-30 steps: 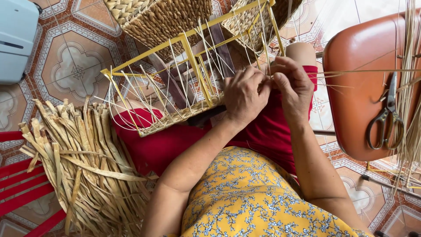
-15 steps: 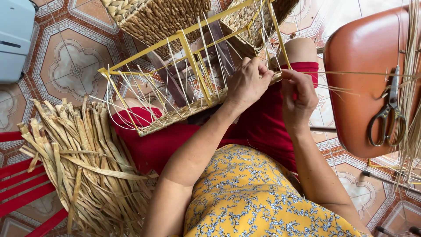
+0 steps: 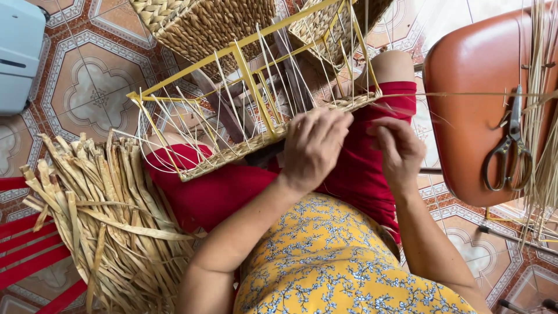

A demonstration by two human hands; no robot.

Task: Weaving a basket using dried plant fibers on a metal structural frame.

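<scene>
Patterned tile floor [image 3: 93, 87]; orange chair [image 3: 471, 116] at right.

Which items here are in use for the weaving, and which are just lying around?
In use:
left hand
right hand
yellow basket frame
woven rim

Lying about:
scissors
orange chair
bundle of dried leaves
finished baskets

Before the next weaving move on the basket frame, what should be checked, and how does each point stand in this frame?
1. Left hand on the woven edge of the yellow frame: ok.
2. Right hand pinching a strand: cannot tell, fingertips curl out of sight.
3. Frame resting steady on the lap: ok, it lies across the red shorts.
4. Spare fibre within reach: ok, a bundle of dried strips lies beside the left leg.
5. Scissors at hand: ok, on the orange chair to the right.
</scene>
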